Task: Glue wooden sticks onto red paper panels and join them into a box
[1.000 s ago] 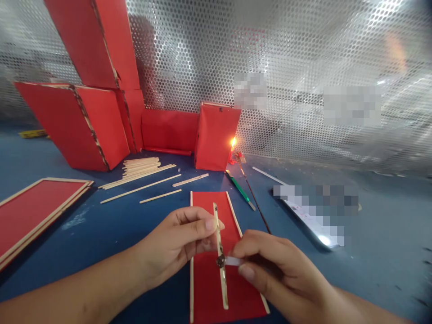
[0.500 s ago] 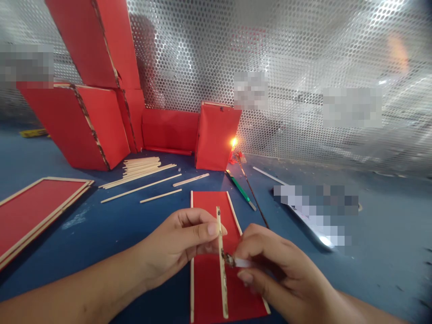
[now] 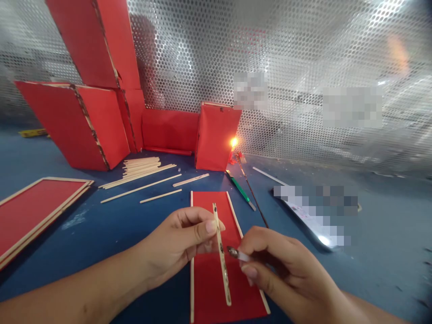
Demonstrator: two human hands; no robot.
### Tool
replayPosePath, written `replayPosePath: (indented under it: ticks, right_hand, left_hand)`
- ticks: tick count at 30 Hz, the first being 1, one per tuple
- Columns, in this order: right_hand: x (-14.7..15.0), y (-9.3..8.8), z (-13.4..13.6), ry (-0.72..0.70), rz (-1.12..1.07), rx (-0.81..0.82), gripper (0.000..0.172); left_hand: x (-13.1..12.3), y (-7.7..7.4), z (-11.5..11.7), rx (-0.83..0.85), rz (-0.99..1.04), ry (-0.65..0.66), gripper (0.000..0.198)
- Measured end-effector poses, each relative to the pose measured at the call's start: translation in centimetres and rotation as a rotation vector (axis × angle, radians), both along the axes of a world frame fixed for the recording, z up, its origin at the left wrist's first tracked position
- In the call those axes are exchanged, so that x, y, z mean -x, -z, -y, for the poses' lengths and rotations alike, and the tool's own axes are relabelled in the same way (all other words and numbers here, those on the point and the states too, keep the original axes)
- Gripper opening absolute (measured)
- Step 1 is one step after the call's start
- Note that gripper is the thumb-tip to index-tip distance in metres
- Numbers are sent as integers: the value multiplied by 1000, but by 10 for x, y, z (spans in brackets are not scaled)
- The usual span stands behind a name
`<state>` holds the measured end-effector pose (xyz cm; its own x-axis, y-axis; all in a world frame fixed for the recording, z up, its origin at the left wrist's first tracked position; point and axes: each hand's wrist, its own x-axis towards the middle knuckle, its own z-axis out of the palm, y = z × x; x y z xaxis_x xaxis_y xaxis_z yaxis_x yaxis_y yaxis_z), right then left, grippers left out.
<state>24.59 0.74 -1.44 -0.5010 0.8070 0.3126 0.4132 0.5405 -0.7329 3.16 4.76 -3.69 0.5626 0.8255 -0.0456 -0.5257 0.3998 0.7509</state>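
The left hand [image 3: 187, 238] is pinching a narrow wooden strip [image 3: 223, 265] between thumb and fingers near its upper end, and the strip is slanting over a red panel [image 3: 209, 292], with dark, glossy smears showing along its face. The right hand [image 3: 283, 265] is gripping a short whitish stick [image 3: 243, 257] between thumb and forefinger; its blackened tip [image 3: 232, 251] is pointing at the strip, just beside it but not touching. Beneath both hands, the panel is lying on the blue table [image 3: 151, 243], pale strips edging its long sides. Past its far end, a green-handled knife [image 3: 240, 191] and a thin dark rod [image 3: 251, 192] are lying to the right, near a small burning flame [image 3: 234, 142]. Loose wooden sticks [image 3: 141, 167] are lying to the left, and farther left a red board with pale edging [image 3: 40, 202] is resting. Behind, red boxes [image 3: 104, 121] are standing before a perforated silvery sheet [image 3: 286, 67].
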Motion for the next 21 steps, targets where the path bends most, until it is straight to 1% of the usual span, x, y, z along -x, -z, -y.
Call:
replayPosePath:
  ticks: [3, 5, 7, 9, 12, 14, 16, 18, 20, 21]
  right_hand:
    - [-1, 5, 2, 42, -17, 20, 11]
    - [-1, 3, 2, 12, 1, 17, 10]
    - [0, 0, 2, -18, 34, 17, 17]
    - [1, -1, 1, 16, 67, -4, 19]
    - [-1, 1, -3, 100, 132, -116, 13]
    - [-3, 2, -6, 99, 207, -236, 16]
    - [-5, 1, -9, 64, 316, -375, 21]
    - [-4, -2, -8, -4, 417, -510, 26]
    - [-1, -5, -1, -144, 501, -597, 29]
    - [0, -6, 3, -219, 526, -605, 29]
  left_hand:
    - [0, 1, -1, 9, 2, -1, 21]
    - [0, 1, -1, 6, -5, 8, 22]
    - [0, 1, -1, -1, -13, 16, 23]
    - [0, 1, -1, -9, -5, 20, 23]
    - [1, 2, -2, 10, 17, -5, 25]
    - [1, 1, -3, 49, 37, -51, 25]
    - [2, 1, -4, 98, 57, -86, 26]
    - [2, 1, -5, 138, 66, -101, 29]
    - [2, 1, -4, 170, 56, -131, 31]
    - [2, 1, -4, 184, 42, -151, 32]
